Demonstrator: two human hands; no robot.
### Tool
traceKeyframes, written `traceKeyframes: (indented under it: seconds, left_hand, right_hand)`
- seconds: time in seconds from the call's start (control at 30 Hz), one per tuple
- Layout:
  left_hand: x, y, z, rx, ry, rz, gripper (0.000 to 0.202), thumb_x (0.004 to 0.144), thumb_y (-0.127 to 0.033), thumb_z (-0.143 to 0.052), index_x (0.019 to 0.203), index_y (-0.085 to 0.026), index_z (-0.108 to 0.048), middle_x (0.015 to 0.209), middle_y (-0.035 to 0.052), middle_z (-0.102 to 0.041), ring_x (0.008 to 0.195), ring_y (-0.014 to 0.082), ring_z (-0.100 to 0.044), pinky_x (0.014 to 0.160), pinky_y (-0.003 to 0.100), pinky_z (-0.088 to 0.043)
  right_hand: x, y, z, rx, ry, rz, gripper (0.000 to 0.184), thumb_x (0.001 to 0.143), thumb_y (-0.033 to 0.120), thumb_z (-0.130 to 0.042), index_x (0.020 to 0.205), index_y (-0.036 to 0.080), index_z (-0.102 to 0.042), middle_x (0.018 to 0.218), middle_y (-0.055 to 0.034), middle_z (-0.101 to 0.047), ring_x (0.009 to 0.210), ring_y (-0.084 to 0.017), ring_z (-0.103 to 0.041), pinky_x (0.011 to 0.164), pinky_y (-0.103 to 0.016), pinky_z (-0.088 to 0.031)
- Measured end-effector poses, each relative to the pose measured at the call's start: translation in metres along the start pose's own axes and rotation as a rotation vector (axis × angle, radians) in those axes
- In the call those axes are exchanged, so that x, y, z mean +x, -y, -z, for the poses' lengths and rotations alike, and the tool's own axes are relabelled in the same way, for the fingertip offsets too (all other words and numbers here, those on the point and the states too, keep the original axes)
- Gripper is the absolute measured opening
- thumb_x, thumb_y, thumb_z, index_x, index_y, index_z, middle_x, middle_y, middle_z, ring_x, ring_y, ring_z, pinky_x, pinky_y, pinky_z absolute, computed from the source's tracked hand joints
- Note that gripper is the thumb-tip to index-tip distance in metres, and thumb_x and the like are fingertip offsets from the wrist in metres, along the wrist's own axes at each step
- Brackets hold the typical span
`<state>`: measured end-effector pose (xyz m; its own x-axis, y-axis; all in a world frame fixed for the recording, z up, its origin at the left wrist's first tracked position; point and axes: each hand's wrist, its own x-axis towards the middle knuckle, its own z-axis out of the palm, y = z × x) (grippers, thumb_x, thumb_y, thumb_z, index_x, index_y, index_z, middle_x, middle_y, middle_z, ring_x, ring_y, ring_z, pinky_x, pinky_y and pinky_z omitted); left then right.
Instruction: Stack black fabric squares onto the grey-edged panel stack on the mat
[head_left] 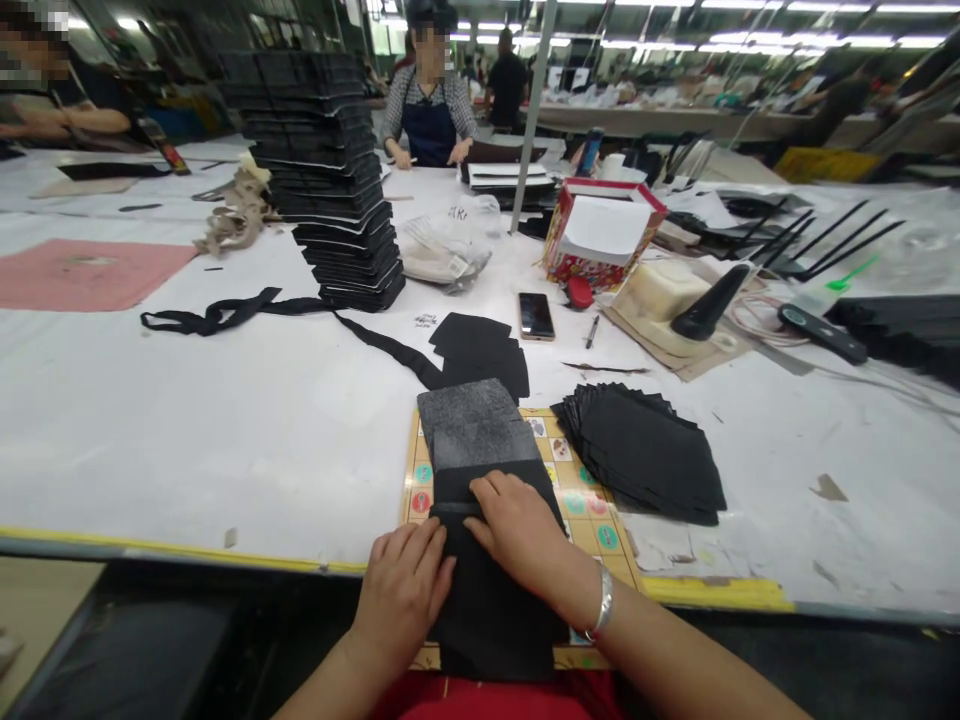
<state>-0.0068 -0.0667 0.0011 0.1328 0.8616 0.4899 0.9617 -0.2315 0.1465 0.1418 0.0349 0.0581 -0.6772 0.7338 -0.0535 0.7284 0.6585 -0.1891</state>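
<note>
A black sheet-like panel [495, 610] lies lengthwise in front of me, reaching past the near table edge. Its far part is a grey, speckled piece [480, 425], with a folded or overlapping seam across the middle. My right hand [517, 525] rests on the panel near that seam, thumb apart from its fingers. Along the left edge lies my left hand [409, 575], fingers extended side by side with the fingertips touching the panel. Beneath is a tan board with coloured pictures [600, 510]. To the right sits a fanned stack of black pieces [645, 450].
Beyond the panel are more black pieces [484, 350] and a black strip [292, 305]. A tall stack of black panels [330, 180] stands back left. A phone [536, 315], a red box [600, 235] and a black-handled tool [709, 305] are farther right. A co-worker [429, 110] stands opposite.
</note>
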Motion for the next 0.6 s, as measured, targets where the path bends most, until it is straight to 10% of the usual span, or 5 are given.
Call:
traceKeyframes:
  seconds: [0.17,0.6]
  left_hand:
    - [0.000,-0.001,0.003,0.082,0.044,0.026,0.027,0.086,-0.029,-0.048,0.105,-0.015,-0.061,0.105,0.0098,-0.066,0.094,0.0234,-0.056,0.079,0.036,-0.039]
    - [0.001,-0.001,0.006,0.082,0.072,0.031,0.027,0.085,-0.029,-0.049,0.105,-0.016,-0.062,0.108,0.0088,-0.065,0.093,0.0231,-0.056,0.078,0.036,-0.038]
  right_hand:
    - [0.017,0.000,0.005,-0.058,0.131,0.096,0.016,0.080,0.031,-0.062,0.087,0.017,-0.057,0.084,-0.0056,-0.059,0.081,-0.021,-0.054,0.070,-0.032,-0.037]
    - [-0.003,-0.030,-0.016,-0.005,-0.014,0.450,0.023,0.092,0.016,-0.042,0.109,0.018,-0.057,0.093,-0.0065,-0.058,0.082,-0.017,-0.047,0.072,-0.030,-0.035]
